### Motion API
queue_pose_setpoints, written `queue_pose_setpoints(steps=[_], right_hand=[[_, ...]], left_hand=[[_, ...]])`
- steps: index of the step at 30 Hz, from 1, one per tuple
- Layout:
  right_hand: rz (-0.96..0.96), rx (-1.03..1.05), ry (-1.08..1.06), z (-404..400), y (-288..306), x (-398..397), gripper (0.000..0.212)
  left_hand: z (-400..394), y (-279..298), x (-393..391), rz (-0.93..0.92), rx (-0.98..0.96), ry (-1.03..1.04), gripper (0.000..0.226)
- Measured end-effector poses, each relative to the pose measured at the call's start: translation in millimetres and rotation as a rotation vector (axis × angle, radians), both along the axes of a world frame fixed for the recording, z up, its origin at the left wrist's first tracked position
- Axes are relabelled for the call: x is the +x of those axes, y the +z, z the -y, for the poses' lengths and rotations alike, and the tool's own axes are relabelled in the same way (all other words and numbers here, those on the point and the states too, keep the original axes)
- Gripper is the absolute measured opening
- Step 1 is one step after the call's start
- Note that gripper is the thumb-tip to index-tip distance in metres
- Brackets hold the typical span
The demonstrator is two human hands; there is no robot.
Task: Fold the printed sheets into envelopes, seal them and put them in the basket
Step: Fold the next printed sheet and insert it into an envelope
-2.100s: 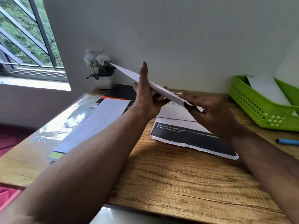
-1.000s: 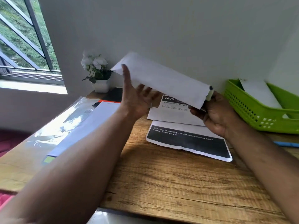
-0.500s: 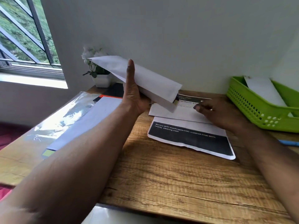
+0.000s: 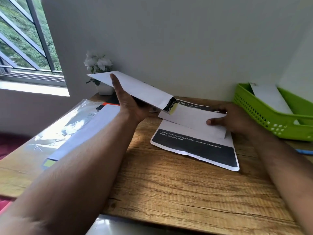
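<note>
Wood-grain desk [image 4: 169, 192] against a grey wall carries the work. Above its middle, the left hand [image 4: 130, 106] grips a white envelope [image 4: 135, 87] from below, thumb raised across its face; a folded printed sheet [image 4: 171, 106] pokes from the open end. Toward the back right, the right hand [image 4: 232, 119] pinches a second folded sheet [image 4: 191, 119] lying on a flat printout [image 4: 194, 146]. By judgement the paper is light, floppy and easily creased, so holding near an edge or fold suits it. At the right edge sits the green basket [image 4: 271, 119], an envelope inside.
</note>
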State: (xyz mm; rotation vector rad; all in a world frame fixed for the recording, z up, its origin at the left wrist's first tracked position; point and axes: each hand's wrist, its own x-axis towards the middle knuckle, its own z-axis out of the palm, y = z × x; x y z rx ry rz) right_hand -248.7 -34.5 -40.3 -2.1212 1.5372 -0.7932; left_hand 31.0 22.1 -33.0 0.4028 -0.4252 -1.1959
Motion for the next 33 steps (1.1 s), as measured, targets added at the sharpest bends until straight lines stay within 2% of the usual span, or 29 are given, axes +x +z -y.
queue_pose_setpoints(steps=[2, 4, 8, 11, 14, 19, 30, 33], right_hand=[[0.247, -0.065, -0.046, -3.0, 4.3, 2.9, 0.033], [0.511, -0.108, -0.06, -6.8, 10.2, 6.3, 0.019], [0.952, 0.008, -0.019, -19.3, 24.5, 13.2, 0.025], [1.094, 0.162, 0.072, -26.9, 28.4, 19.6, 0.022], [1.141, 0.283, 0.126, -32.2, 29.4, 23.1, 0.021], [1.072, 0.369, 0.191, -35.9, 31.6, 18.8, 0.021], [0.964, 0.459, 0.179, -39.2, 30.6, 18.9, 0.021], [0.943, 0.506, 0.184, -39.7, 29.9, 18.1, 0.025]], left_hand=[[1.7, -0.5, 4.2, -0.04, -0.02, 0.022, 0.07], [3.9, -0.3, 8.6, -0.051, -0.024, 0.044, 0.067], [7.4, -1.0, 15.2, -0.091, -0.04, 0.061, 0.071], [8.6, -1.7, 17.5, -0.142, -0.015, 0.101, 0.073], [11.2, -3.0, 21.5, -0.196, 0.006, 0.126, 0.079], [13.7, -3.8, 32.5, -0.261, 0.038, 0.203, 0.082], [12.9, -2.4, 39.2, -0.258, 0.078, 0.277, 0.072], [15.5, -4.2, 39.0, -0.225, 0.077, 0.26, 0.077]])
